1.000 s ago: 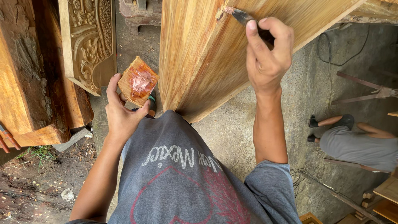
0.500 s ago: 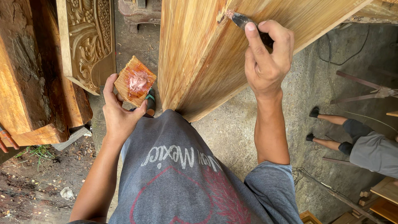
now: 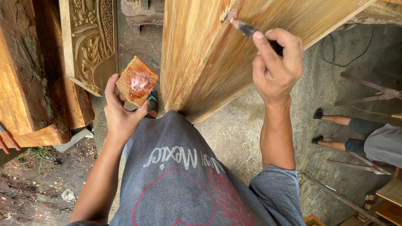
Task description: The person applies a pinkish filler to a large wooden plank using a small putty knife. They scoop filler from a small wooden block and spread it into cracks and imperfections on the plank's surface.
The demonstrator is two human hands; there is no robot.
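Observation:
My right hand (image 3: pixel 275 62) grips a small dark-handled putty knife (image 3: pixel 245 28) and presses its tip against a brownish filler patch (image 3: pixel 229 15) near the edge of a tall upright wooden slab (image 3: pixel 201 62). My left hand (image 3: pixel 121 113) holds a small square wooden block (image 3: pixel 136 81) with a smear of pinkish-brown putty on its top face, to the left of the slab and apart from it. My grey shirt fills the lower middle of the view.
A carved wooden panel (image 3: pixel 90 42) and thick rough timbers (image 3: pixel 29 79) lean at the left. Another person's legs (image 3: pixel 356 134) in dark shoes are at the right on the concrete floor, near metal rods (image 3: pixel 364 83) and a cable. Dirt and debris lie at the lower left.
My right hand has shifted slightly with the knife tip staying on the filler patch. The other person's legs have moved nearer at the right. My left hand holds the block steady.

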